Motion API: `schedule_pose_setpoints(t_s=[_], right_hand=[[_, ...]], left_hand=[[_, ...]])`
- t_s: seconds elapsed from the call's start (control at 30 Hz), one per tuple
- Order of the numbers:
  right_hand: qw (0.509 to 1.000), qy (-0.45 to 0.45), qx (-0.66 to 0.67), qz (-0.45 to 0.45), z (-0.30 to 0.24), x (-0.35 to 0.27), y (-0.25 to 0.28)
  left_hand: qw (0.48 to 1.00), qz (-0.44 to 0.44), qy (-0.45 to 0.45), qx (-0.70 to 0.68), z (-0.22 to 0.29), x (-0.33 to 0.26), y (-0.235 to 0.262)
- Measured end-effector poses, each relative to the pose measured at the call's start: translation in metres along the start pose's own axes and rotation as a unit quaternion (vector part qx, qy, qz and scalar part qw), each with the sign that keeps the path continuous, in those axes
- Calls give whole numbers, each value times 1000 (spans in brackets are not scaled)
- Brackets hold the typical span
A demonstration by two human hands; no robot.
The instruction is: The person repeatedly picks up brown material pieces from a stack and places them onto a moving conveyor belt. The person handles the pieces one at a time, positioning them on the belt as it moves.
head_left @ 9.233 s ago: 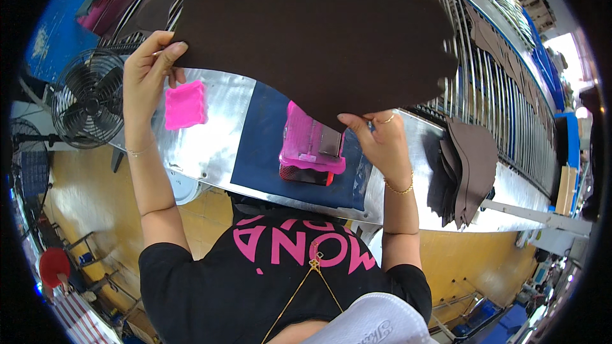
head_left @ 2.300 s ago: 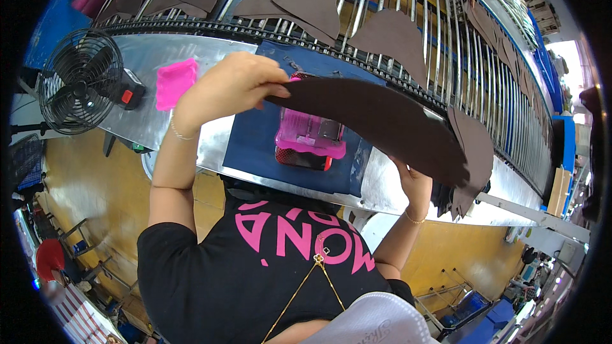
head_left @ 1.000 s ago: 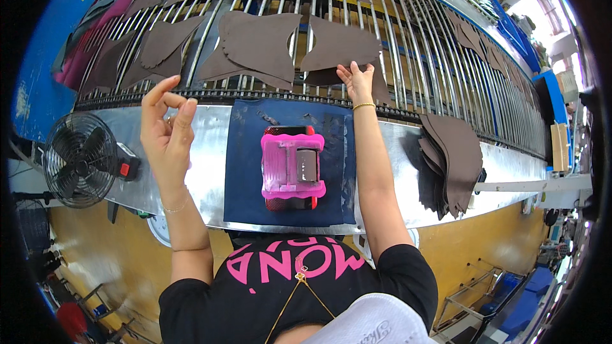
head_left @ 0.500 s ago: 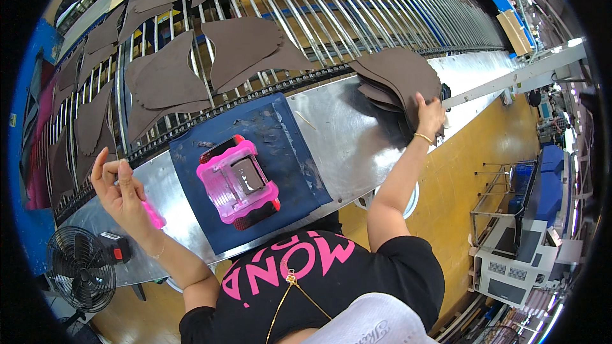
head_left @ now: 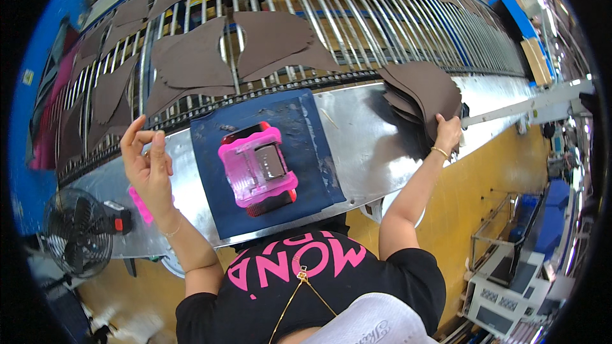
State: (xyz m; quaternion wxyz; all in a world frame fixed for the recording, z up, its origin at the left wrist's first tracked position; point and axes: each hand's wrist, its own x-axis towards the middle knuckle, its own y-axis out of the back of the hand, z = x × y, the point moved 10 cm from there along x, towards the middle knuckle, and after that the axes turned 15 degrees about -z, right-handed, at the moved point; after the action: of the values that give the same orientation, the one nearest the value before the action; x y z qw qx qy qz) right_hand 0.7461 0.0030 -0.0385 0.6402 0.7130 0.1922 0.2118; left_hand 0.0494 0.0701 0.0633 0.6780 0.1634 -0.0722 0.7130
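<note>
Sheets, flat and brown, lie in a messy pile (head_left: 424, 92) on the right part of the shiny metal table (head_left: 360, 153). Right hand (head_left: 449, 132) touches the near right edge of this pile. Its thumb lies on the top sheet, and its other fingers are partly hidden, so I cannot tell if they pinch the sheets or just rest there. A gold bracelet (head_left: 440, 151) is on that wrist.

Left hand (head_left: 152, 159) is up in the air over the left part of the table. Its fingers are loose and free, with the pointing finger long and the others bent. A pink wavy square (head_left: 141, 205) peeks out behind the wrist. A black fan (head_left: 78, 232) is near it, on the far left.

A blue mat (head_left: 210, 146) lies between the two hands. On it is a pink holder (head_left: 245, 185) with a shiny dark block in it, on top of a red and black thing (head_left: 274, 204). Past the table, more brown pieces (head_left: 274, 41) lie on a rack of metal bars (head_left: 376, 32).
</note>
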Motion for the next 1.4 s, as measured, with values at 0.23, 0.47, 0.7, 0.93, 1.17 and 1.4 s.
schedule_pose_setpoints(t_s=[0.23, 0.47, 0.7, 0.93, 1.17, 1.4], right_hand=[[924, 218, 308, -58, -114, -93, 103], [704, 469, 510, -157, -239, -205, 117], [502, 628, 471, -364, -317, -311, 110], [554, 713, 345, -257, -327, -350, 102], [546, 746, 300, -236, -315, -356, 92], [618, 706, 239, -250, -271, -304, 73]], left_hand=[[999, -41, 27, -1, 0, 4, -12], [991, -114, 56, -44, -11, 30, -37], [994, -29, 40, -97, -1, 4, 51], [999, 20, 22, 39, 23, -32, 97], [985, -53, 108, 127, 14, -50, 96], [931, -258, 169, 198, -9, -40, 8]])
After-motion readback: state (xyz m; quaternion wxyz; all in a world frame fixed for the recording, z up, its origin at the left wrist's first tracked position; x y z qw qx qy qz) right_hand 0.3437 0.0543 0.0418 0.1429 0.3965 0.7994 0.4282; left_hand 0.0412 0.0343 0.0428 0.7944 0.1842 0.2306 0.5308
